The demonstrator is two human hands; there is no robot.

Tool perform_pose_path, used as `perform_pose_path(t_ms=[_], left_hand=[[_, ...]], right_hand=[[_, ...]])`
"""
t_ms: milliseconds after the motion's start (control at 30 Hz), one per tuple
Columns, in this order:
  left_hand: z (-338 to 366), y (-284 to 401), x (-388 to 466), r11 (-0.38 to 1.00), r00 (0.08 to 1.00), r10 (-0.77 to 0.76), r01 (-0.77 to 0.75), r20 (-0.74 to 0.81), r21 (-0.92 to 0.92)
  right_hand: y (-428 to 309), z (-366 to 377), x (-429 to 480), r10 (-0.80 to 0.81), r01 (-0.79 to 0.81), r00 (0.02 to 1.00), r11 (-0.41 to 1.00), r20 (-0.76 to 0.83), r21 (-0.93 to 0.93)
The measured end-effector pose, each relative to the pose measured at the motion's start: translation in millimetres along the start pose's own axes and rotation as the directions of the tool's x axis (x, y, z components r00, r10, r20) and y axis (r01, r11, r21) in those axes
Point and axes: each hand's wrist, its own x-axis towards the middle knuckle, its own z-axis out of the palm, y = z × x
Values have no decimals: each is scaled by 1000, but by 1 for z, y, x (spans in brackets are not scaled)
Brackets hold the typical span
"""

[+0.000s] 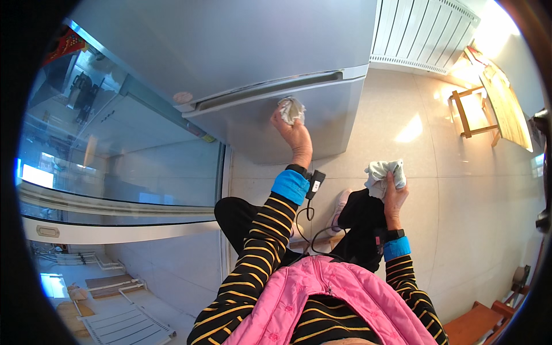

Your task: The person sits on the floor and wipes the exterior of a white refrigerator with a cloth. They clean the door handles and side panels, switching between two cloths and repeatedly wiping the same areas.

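Observation:
My left hand [294, 133] grips a crumpled whitish cloth [293, 110] and holds it against the lower door of a grey refrigerator [254, 125], just below the long recessed handle [276, 89]. A second pale cloth [385, 172] is bunched in my right hand [394, 196], held near my right knee above the tiled floor. A black device with a cable [316, 184] is seen beside my left wrist. Both wrists wear dark bands next to blue cuffs.
Glass sliding doors [164, 172] with a white frame stand at the left. A white radiator [418, 34] is beyond the refrigerator. A wooden folding table [504, 103] is at the upper right, and reddish-brown wooden furniture [474, 323] at the lower right. Part of a wooden seat shows beneath me.

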Motion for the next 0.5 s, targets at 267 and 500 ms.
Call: perform_pose_path(t_ms=[267, 500], left_hand=[[25, 2, -19, 989, 980, 39, -11, 193, -146], [-9, -20, -6, 917, 834, -272, 375, 480, -132]], right_hand=[[-4, -1, 0, -15, 15, 1000, 1000, -10, 4], [6, -6, 1, 4, -2, 999, 999, -53, 40]])
